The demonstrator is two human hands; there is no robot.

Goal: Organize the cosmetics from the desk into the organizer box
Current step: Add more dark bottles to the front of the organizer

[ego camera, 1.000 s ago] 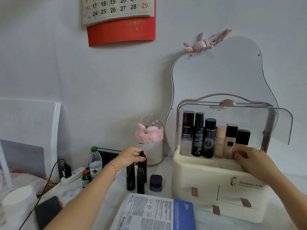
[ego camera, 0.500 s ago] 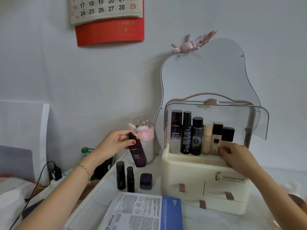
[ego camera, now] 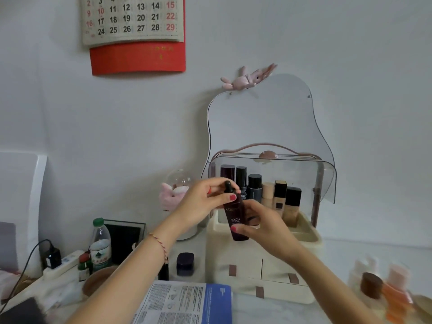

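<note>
**A:** ok so the serum bottle (ego camera: 236,218) is up in the air right in front of the organizer (ego camera: 264,265), both hands on it. Left hand (ego camera: 201,206) pinches the dropper neck with its fingers curled shut on it, right hand (ego camera: 264,225) is wrapped round the lower body, also closed on it. Bottle's roughly upright, slightly tilted. Where would you put it?

**B:** looks like a hand-off to me, though that's a guess. I'd let the right hand take the weight low on the body before the left lets go of the top. The dropper cap is a bad thing to carry by, it could unscrew.

**A:** and room inside?

**B:** the back row (ego camera: 259,190) is already full of tall bottles, standing side by side. The front of the top tray looks open, so set it there, bottom first and straight down. Watch the clear lid (ego camera: 327,178): it's flipped up and hangs over the tray, so go in from the front, under its edge, not from above.

**A:** anything left on the desk?

**B:** a little dark jar (ego camera: 185,264) just left of the organizer, plus a dark tube (ego camera: 163,271) half hidden behind the left wrist. The printed leaflet (ego camera: 184,302) lies in front, so keep elbows off it.
</note>
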